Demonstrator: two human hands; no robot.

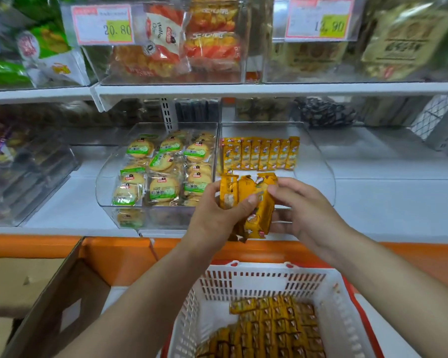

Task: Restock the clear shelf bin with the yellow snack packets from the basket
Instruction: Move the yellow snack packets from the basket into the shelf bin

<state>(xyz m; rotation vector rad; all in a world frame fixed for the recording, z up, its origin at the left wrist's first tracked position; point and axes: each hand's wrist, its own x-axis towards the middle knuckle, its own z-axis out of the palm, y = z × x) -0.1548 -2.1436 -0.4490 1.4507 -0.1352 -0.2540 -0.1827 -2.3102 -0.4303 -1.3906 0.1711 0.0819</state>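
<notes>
Packets (pixel 251 202), a small yellow bundle, sit gripped in the left hand (pixel 217 215) before the bin (pixel 318 161) while the right hand (pixel 303 210) pinches one; more fill the basket (pixel 347 306). Light, slick and crinkly, they look best held across their middles.

The clear shelf bin (pixel 321 164) is left open above. Its back is filled by a packet row (pixel 260 153); the room before it is left free. Its front is crowded by the left hand (pixel 217 215), right hand (pixel 305 210) and held bundle (pixel 259 213).
</notes>
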